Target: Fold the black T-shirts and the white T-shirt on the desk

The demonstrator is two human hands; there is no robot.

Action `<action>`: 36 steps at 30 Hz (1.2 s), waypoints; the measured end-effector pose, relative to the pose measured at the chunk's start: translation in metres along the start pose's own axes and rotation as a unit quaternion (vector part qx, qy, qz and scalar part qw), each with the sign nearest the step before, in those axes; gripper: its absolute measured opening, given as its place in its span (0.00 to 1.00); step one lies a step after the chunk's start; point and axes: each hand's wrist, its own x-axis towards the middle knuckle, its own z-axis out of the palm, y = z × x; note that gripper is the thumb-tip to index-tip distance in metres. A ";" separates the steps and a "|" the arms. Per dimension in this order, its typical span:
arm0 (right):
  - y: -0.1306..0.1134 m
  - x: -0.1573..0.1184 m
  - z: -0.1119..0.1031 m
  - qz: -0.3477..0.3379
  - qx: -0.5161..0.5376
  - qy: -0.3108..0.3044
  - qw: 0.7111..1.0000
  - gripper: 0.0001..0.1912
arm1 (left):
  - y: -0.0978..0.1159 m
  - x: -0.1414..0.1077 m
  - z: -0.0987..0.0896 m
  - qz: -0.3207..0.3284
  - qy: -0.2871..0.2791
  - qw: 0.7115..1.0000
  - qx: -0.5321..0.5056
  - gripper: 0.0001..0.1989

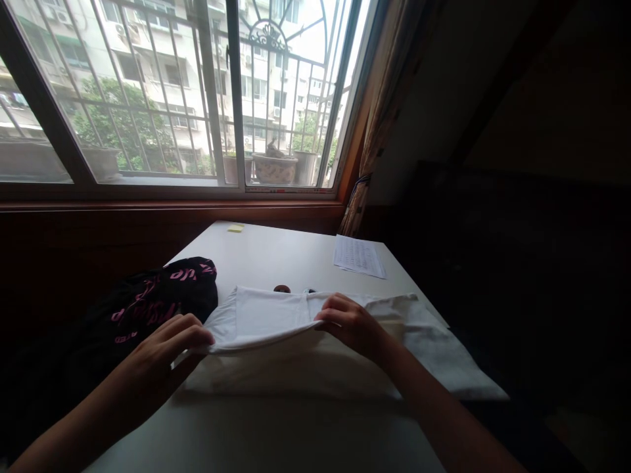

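A white cloth garment [276, 315] lies across the table, its near edge lifted between my two hands. My left hand [180, 341] pinches the left corner of that edge between thumb and fingers. Further along the same edge, my right hand [348, 322] grips the fabric near its middle. The raised edge sags slightly between them. To the right, the rest of the white cloth [444, 355] spreads flat toward the table's right side. Which kind of garment it is I cannot tell.
A black garment with pink lettering [162, 295] is heaped on the table's left edge. Printed sheets [359, 256] lie at the back right of the white table [276, 246], a yellow sticky note [235, 228] at the back left. A small brown round object [282, 289] sits behind the cloth.
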 end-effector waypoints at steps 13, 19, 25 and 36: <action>0.052 0.040 0.027 0.156 0.026 0.024 0.987 0.05 | -0.071 0.080 0.035 -0.222 0.031 0.914 -0.339 0.24; 0.090 0.056 0.064 0.234 0.028 -0.023 0.971 0.07 | -0.128 0.108 0.075 -0.296 0.005 0.923 -0.246 0.30; 0.107 0.052 0.092 0.270 0.019 -0.061 0.961 0.07 | -0.157 0.113 0.114 -0.315 -0.001 0.938 -0.142 0.20; 0.116 0.047 0.099 0.283 0.013 -0.049 0.958 0.06 | -0.167 0.123 0.121 -0.269 -0.061 0.958 -0.079 0.20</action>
